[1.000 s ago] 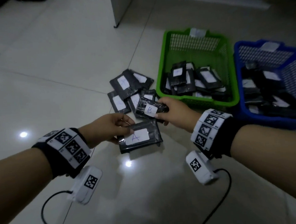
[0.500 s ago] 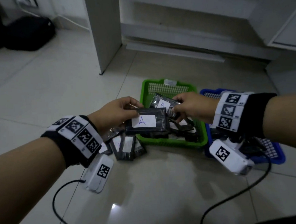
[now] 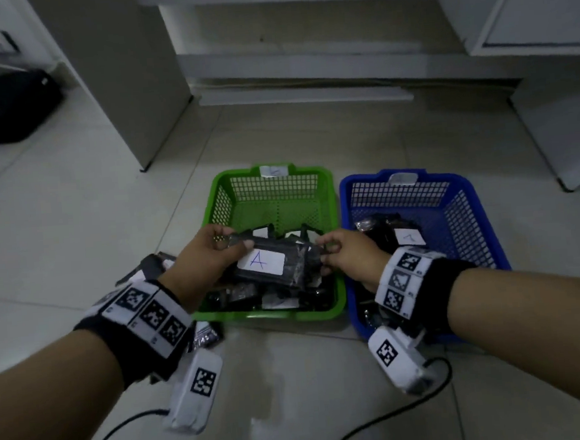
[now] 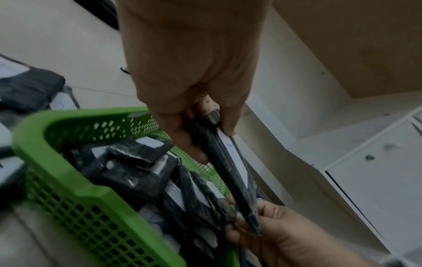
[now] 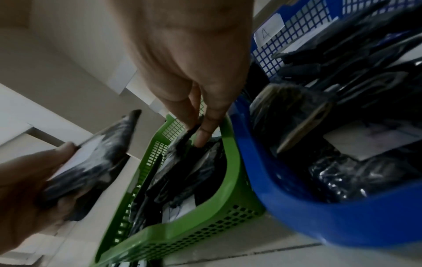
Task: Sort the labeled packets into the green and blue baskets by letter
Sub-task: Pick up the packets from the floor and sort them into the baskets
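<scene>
Black packets (image 3: 154, 265) lie on the floor by the green basket's (image 3: 328, 196) left side. Over that basket, the left grip (image 3: 203, 256) grasps the packet marked A (image 3: 271, 262). The right grip (image 3: 347, 253) pinches another dark packet (image 5: 182, 142) there. More packets fill the blue basket (image 3: 466, 204) on the right.

Head view: both forearms enter from 6 o'clock, converging toward centre. Left hand (image 3: 206, 255) at 10 o'clock of centre, thumb on top and fingers curled beneath, gripping a black packet marked A (image 3: 278, 262). Right hand (image 3: 347, 255) at 2 o'clock of centre, fingertips pinching a second black packet (image 5: 182, 144) by its edge. Black bands with square markers on both wrists.
</scene>
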Tool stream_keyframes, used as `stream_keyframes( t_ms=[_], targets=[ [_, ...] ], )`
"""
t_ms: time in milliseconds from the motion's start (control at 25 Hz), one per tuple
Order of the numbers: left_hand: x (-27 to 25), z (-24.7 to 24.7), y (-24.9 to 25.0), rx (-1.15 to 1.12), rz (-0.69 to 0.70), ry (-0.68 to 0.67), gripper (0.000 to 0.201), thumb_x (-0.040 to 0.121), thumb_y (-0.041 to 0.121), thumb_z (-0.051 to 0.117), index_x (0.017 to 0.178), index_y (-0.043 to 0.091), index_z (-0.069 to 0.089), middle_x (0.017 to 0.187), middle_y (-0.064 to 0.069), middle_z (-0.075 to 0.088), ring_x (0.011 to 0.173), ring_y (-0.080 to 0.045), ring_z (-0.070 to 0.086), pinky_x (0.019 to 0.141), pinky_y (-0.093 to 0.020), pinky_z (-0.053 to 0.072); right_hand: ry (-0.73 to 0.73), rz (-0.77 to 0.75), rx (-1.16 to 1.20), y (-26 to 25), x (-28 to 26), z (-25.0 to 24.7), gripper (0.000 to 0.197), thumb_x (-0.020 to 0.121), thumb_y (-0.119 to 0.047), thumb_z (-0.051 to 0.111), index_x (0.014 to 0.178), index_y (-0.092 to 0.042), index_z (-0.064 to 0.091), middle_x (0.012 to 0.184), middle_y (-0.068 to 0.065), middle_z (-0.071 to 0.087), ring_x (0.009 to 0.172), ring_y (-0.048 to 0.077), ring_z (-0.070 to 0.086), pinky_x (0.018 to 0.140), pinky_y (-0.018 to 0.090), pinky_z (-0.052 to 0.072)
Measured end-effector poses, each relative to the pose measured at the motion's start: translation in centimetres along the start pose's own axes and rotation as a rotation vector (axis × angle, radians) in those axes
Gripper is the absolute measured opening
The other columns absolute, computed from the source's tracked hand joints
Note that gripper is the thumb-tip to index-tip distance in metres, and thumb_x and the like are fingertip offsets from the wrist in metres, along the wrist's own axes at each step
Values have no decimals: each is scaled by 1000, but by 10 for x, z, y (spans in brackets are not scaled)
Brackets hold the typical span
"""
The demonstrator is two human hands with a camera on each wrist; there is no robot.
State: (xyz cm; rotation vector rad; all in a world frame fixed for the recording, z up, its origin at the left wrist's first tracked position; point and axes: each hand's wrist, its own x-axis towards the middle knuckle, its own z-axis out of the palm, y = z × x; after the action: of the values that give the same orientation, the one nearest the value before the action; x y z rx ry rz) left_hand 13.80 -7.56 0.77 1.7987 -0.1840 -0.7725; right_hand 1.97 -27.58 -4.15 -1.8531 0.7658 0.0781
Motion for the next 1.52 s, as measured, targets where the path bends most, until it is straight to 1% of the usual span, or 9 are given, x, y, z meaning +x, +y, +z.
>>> stream_keyframes(
  t_ms=[200,320,440,720,880,1040,1200,1280,1520],
  targets=[
    [21,72,-5,-181,-43,38,16,92,11,56,107,8,50,95,-16,62,77,-24,64,59,-33,56,68,-18,56,17,12,-44,21,93,-3,50,106,-12,64,72,3,64,61,17,62,57,25,53],
    [36,112,-2,-192,-24,22,12,92,4,52,100,11,56,86,-11,60,72,-22,61,65,-34,55,333,-47,-10,34,13,-90,19,90,-6,54,91,-17,69,80,-2,67,74,14,63,70,28,52],
    [48,152,-2,-138,76,4,14,87,5,60,93,18,59,97,-10,65,86,-24,64,79,-40,55,402,-37,-205,53,14,-120,17,84,-7,60,92,-17,71,94,0,70,89,15,64,83,25,50],
    [71,214,0,597,518,-37,42,81,25,71,120,18,59,116,-1,60,107,-18,55,93,-29,45,280,43,-333,102,13,-130,45,80,-26,69,122,-16,59,119,8,62,107,24,60,93,36,50],
    [73,213,-9,866,620,-155,40,82,35,68,118,18,60,117,-6,49,112,-25,47,100,-36,41,242,39,-389,108,3,-124,48,75,-39,55,119,-23,59,111,8,64,103,28,61,87,39,52],
    [65,181,-10,987,595,-363,37,85,30,65,119,18,61,124,-4,44,117,-21,46,103,-31,39,296,39,-470,93,-7,-111,59,85,-26,59,141,-18,42,131,11,47,123,29,44,105,36,38],
    [59,95,21,1142,610,-442,26,85,29,64,110,23,65,119,0,50,98,-14,55,90,-26,45,327,-59,-684,59,-17,-83,59,86,-27,58,142,-24,40,143,6,39,134,28,33,115,49,22],
    [51,38,33,1245,546,-399,23,86,30,63,108,25,66,116,1,53,91,-13,56,85,-25,45,219,-140,-712,33,-20,-63,55,86,-27,57,139,-29,43,145,4,36,136,26,29,117,48,17],
    [15,-120,8,1251,314,-112,18,83,21,65,99,26,69,101,3,60,85,-13,61,82,-25,47,-267,-502,-795,-63,-27,43,45,88,-32,54,133,-29,49,130,-2,49,125,19,37,102,32,33]
  ],
)
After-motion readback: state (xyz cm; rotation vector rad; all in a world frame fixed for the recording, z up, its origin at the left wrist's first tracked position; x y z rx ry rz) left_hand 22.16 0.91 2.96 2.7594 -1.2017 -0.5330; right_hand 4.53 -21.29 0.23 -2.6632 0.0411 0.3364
